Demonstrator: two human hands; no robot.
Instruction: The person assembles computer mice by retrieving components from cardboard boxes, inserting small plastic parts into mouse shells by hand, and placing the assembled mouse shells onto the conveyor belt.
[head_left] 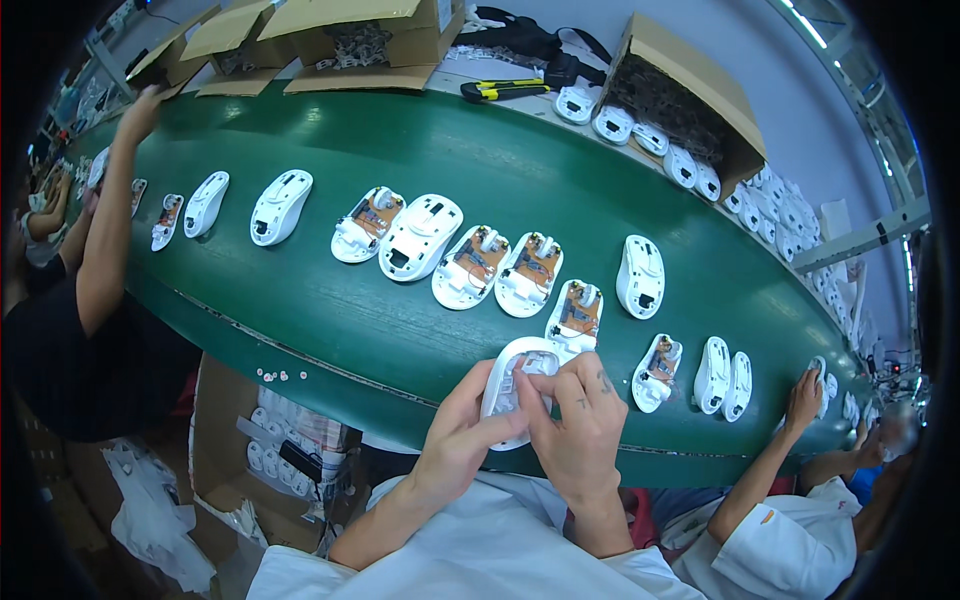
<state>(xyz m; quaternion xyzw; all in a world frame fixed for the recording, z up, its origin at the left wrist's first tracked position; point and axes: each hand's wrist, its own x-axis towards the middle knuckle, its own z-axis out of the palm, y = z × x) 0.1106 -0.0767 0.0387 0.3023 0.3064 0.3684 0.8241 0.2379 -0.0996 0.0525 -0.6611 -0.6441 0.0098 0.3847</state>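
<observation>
Close to my body, over the near edge of the green conveyor belt, my left hand [457,437] is closed round the side of a white mouse shell [508,366]. The shell's hollow inside faces up toward me. My right hand [580,428] has its fingertips pinched together inside the shell; whatever they hold is hidden. Just beyond the shell lies a mouse base with an exposed orange circuit board [577,312], partly covered by it. Two more open mouse bases [529,275] lie side by side a little farther off, next to a closed white mouse [421,238].
Other mouse parts are spaced along the belt [330,320]. Small pieces [282,377] lie at its near edge. Cardboard boxes [690,90] and a yellow utility knife [505,90] stand behind. A box of shells [215,440] sits below left. Co-workers' arms [105,225] reach in at both sides.
</observation>
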